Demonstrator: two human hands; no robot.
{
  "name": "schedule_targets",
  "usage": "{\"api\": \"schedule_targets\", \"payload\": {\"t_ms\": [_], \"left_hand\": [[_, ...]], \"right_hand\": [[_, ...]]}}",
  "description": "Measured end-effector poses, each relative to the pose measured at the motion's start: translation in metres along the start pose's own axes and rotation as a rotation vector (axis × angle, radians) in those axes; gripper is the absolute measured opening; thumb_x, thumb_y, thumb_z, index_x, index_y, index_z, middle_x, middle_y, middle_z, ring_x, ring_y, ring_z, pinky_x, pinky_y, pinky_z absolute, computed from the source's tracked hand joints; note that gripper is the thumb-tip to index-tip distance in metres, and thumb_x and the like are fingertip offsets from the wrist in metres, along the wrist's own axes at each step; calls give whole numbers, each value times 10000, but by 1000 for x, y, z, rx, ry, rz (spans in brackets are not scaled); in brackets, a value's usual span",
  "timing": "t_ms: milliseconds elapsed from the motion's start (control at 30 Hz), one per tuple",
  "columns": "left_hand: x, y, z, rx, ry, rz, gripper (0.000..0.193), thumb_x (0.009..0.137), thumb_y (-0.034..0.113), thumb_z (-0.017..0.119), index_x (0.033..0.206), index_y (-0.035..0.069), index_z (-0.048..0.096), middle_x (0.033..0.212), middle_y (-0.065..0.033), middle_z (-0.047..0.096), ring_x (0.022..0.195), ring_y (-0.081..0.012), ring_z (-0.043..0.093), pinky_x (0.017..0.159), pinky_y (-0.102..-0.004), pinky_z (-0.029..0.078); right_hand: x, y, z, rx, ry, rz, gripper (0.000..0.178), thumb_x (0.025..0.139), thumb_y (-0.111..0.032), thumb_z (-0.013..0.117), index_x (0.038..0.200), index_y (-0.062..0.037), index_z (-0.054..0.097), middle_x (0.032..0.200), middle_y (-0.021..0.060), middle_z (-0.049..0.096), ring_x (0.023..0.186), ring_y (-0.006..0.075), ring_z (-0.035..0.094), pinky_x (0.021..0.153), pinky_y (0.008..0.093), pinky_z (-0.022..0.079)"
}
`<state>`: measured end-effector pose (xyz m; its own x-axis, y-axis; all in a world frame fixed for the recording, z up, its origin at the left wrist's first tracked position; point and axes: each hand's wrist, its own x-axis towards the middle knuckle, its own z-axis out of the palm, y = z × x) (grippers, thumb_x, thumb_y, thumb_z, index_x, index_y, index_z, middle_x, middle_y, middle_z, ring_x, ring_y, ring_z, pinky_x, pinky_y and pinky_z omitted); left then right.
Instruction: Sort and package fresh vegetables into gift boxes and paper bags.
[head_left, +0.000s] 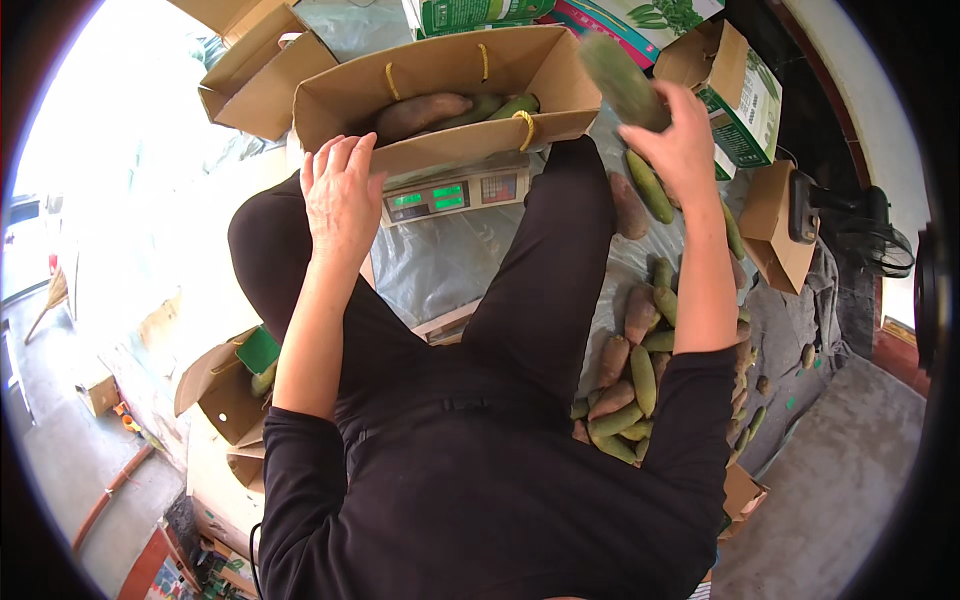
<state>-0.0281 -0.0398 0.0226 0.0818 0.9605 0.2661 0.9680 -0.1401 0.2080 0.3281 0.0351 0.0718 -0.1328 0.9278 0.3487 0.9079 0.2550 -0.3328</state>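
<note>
Grey plastic sheeting (440,265) covers the floor where the person sits, legs in black trousers stretched out toward a weighing scale (455,192) with green lit displays. On top of the scale sits an open cardboard box (345,95) with yellow cord handles, and inside it you can see a reddish-brown tuber lying next to a couple of green ones. The left hand (340,195) rests on the box's near wall, fingers fairly straight and draped over the edge, not pinching anything. The right hand (680,150) is raised just off the box's right end, fingers wrapped round one green tuber (620,80) that sticks up and away from the palm, a bit blurred. On the sheeting along the person's right side lies a loose pile of green and brown tubers (630,390), running from hip to knee. More cardboard boxes stand around, some with green printed sides (745,105), and an open one sits on the left (225,385).
</note>
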Motion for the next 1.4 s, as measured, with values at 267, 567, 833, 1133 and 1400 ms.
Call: {"api": "schedule_targets", "payload": {"t_ms": [267, 567, 833, 1133, 1400], "left_hand": [[-4, -7, 3, -53, 118, 22, 314, 770, 128, 652, 1079, 104, 606, 1055, -43, 594, 1104, -229, 513, 1006, -437, 333], [-5, -14, 2, -72, 167, 30, 281, 762, 129, 664, 1036, 91, 616, 1000, -49, 606, 1057, -234, 539, 968, -410, 359], [-3, -9, 4, -64, 175, 29, 271, 768, 132, 657, 1033, 88, 623, 1009, -55, 609, 1061, -242, 534, 963, -404, 362], [-3, -9, 8, -4, 167, 45, 279, 766, 144, 663, 1036, 89, 622, 1024, -52, 612, 1070, -245, 530, 964, -398, 363], [-6, -10, 10, 9, 165, 25, 289, 763, 143, 666, 1045, 97, 621, 1040, -51, 613, 1088, -250, 520, 967, -405, 355]], "right_hand": [[51, -107, 77, 36, -156, -271, 464, 608, -258, 780, 1022, -131, 614, 1027, 44, 602, 1006, 254, 550, 819, 393, 484], [39, -77, 74, 479, -131, -125, 418, 755, -206, 707, 1129, -59, 593, 1079, 102, 615, 1000, 210, 582, 858, 320, 462], [-111, 102, 79, 318, -128, 535, 267, 806, -71, 649, 1067, -26, 613, 954, 77, 663, 868, 149, 620, 772, 285, 490], [-404, 150, 189, 149, -684, 723, 280, 761, -248, 632, 979, -74, 647, 982, 170, 644, 952, 347, 601, 811, 407, 487], [-463, 97, 216, 225, -859, 680, 388, 856, -337, 501, 1008, 2, 611, 975, 213, 642, 959, 350, 608, 777, 425, 470]]}}
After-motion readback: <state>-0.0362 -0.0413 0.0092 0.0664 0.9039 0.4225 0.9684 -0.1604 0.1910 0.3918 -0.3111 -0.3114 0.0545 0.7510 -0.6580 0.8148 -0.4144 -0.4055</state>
